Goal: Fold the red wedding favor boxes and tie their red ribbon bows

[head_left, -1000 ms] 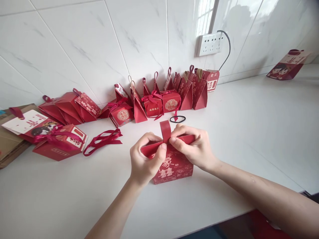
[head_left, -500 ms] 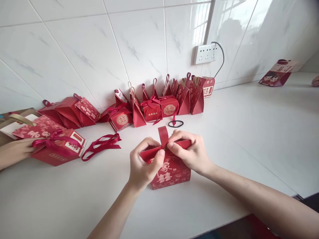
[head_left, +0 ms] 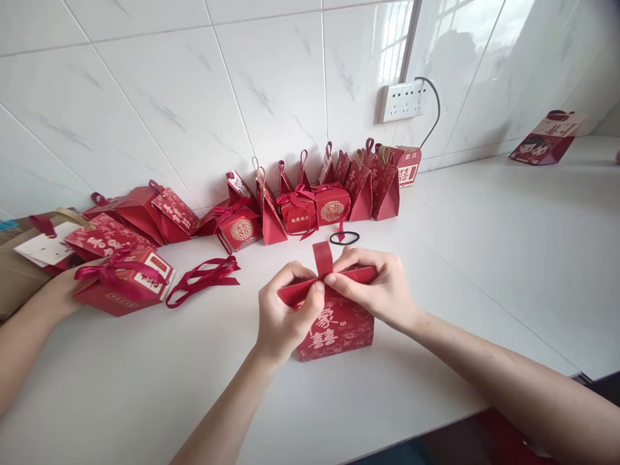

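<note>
A red paper gift box (head_left: pixel 339 329) with pale printed characters stands upright on the white counter in front of me. My left hand (head_left: pixel 290 307) pinches the left part of its top edge, thumb on the near side and fingers behind. From the right, my right hand (head_left: pixel 375 287) grips the same top edge, its thumb close to the left thumb. Between the two hands a red ribbon loop (head_left: pixel 322 258) sticks up from the top of the box. The fingertips behind the edge are partly hidden.
Red gift boxes (head_left: pixel 290 210) line the tiled wall. A loose red ribbon (head_left: pixel 206 279) and a black elastic loop (head_left: pixel 344 237) lie nearby. At left, another person's hand (head_left: pixel 62 290) is at a ribbon-tied box (head_left: pixel 126 284). One more box (head_left: pixel 547 142) stands far right, past a power strip (head_left: pixel 403 102).
My view has shifted slightly, so most things sit a little further right. Both thumbs have come closer together at the ribbon's base. The other person's forearm shows more.
</note>
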